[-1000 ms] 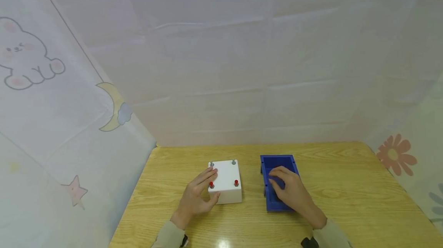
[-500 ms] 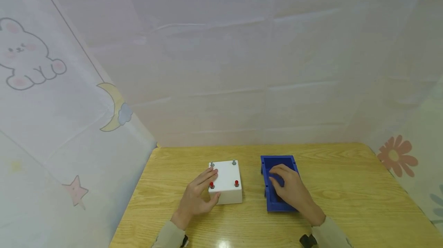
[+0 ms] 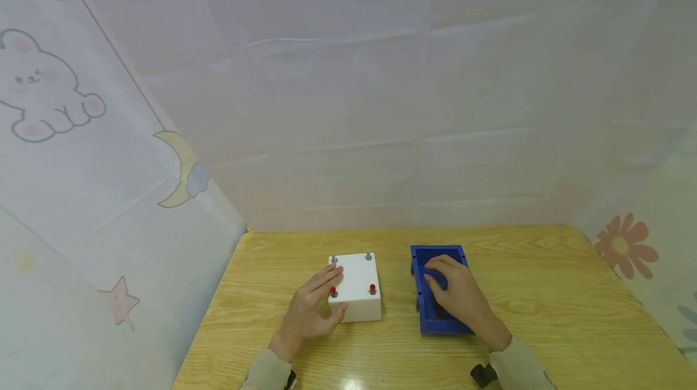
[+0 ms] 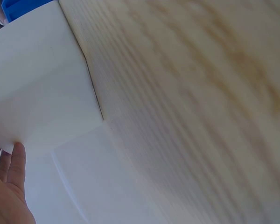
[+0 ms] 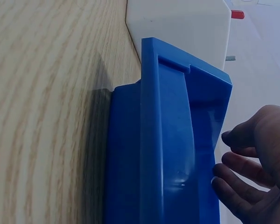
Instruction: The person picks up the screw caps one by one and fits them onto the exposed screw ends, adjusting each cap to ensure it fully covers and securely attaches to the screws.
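In the head view my left hand steadies a white box, fingers over its top left edge and thumb at its front face. The left wrist view has the thumb against a white side. Metal bolts stand at the top corners; the front two carry red caps. My right hand hovers over a blue bin, fingers loosely bent with thumb and forefinger apart. No object shows between them in the right wrist view. Something small and red lies in the bin, partly hidden by this hand.
Box and bin stand side by side on a wood-grain table, a gap between them. Behind the table hangs a pale sheet, with printed cartoon sheets at both sides.
My right hand has shifted slightly to the right within the bin area, and red shows in the bin beneath it. The left hand and white box stay in place.
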A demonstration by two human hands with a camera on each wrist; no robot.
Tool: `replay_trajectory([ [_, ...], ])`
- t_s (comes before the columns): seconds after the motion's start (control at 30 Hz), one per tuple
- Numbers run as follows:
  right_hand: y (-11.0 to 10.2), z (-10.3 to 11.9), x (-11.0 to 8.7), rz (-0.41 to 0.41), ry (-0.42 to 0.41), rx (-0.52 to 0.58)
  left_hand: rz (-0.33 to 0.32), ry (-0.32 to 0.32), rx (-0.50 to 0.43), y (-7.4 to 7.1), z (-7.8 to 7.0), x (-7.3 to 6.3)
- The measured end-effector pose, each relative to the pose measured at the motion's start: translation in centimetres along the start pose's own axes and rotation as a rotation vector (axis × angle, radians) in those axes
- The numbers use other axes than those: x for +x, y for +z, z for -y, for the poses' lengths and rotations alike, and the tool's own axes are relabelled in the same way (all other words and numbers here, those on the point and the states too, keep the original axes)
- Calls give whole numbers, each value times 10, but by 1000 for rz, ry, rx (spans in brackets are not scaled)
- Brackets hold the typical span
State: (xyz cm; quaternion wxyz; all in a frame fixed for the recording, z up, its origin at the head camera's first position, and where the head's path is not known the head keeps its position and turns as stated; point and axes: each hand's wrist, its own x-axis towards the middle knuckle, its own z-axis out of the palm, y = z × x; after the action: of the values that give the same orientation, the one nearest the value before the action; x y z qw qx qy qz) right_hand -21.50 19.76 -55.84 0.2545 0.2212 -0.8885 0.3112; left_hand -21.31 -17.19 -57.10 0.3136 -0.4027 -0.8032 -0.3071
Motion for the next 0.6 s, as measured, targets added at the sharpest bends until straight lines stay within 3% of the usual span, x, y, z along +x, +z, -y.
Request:
replay_trajectory([
  [0.6, 0, 1, 7, 77, 65, -86, -10, 7, 10, 1, 1, -2],
])
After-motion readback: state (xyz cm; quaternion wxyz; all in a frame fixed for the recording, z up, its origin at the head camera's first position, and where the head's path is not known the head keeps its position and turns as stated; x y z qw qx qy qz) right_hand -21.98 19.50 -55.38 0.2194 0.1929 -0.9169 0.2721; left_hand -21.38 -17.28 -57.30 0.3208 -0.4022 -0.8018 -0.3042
